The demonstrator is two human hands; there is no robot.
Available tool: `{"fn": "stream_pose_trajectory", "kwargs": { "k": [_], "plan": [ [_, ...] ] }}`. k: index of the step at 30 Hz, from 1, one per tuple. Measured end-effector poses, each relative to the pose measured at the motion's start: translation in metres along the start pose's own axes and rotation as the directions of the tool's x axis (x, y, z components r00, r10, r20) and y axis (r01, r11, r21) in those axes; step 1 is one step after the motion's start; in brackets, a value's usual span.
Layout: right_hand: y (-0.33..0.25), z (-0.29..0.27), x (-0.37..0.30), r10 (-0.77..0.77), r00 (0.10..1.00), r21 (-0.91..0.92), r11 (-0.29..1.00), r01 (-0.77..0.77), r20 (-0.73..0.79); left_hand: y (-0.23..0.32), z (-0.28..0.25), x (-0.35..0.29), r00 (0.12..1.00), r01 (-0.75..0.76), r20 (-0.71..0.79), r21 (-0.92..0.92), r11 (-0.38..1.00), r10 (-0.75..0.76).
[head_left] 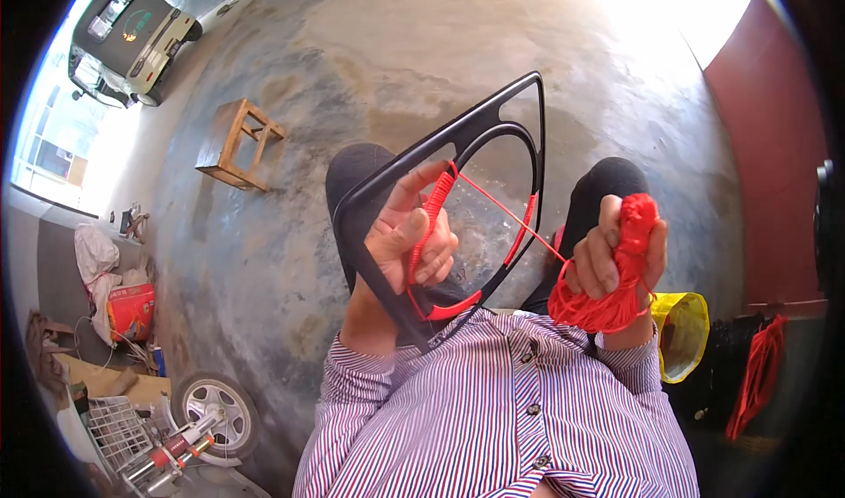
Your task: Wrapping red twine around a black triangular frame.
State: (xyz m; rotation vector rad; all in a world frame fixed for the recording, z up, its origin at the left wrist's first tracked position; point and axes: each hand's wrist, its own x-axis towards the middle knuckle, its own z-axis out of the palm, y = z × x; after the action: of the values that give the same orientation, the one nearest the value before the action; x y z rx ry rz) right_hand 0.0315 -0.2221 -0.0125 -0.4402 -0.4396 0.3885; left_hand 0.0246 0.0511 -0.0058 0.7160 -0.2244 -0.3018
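My left hand (407, 238) grips a black triangular frame (458, 129) with a round ring inside it, held tilted above my lap. Red cord winding (434, 209) covers the ring's left side in tight coils, close under my fingers. Other red stretches lie along the ring's bottom and right side. My closed right hand (597, 259) holds a thick bundle of red cord (635, 225), with loose loops hanging below the fist. One strand runs taut from the bundle across the ring to the top of the winding.
A wooden stool (209, 150) stands on the concrete floor at far left, with a vehicle (132, 45) beyond. A spoked wheel (220, 410) and clutter lie at lower left. At right are a yellow bag (682, 335) and another red hank (757, 379).
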Motion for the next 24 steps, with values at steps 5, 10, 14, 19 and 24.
{"fn": "stream_pose_trajectory", "kwargs": {
  "k": [5,10,14,19,24],
  "plan": [
    [0.008,0.004,-0.007,0.062,0.989,-0.057,0.996,-0.070,-0.132,0.004,-0.008,0.000,0.999,-0.021,0.047,0.016,1.000,0.021],
    [0.011,-0.004,-0.007,0.099,0.957,-0.004,0.995,-0.105,-0.274,0.001,-0.013,0.007,1.000,-0.016,0.021,-0.020,1.000,0.017],
    [0.016,-0.005,-0.008,0.145,0.960,-0.019,0.988,-0.154,-0.241,0.000,-0.017,0.007,0.999,-0.030,0.043,-0.017,0.999,0.031],
    [0.021,-0.034,-0.001,0.242,0.880,0.213,0.963,-0.166,-0.408,-0.003,-0.014,0.008,1.000,-0.017,0.011,-0.020,1.000,0.017],
    [0.023,0.000,0.014,0.222,0.915,-0.028,0.969,-0.245,-0.337,-0.007,-0.008,0.005,1.000,-0.015,0.022,0.010,1.000,0.014]
  ]
}}
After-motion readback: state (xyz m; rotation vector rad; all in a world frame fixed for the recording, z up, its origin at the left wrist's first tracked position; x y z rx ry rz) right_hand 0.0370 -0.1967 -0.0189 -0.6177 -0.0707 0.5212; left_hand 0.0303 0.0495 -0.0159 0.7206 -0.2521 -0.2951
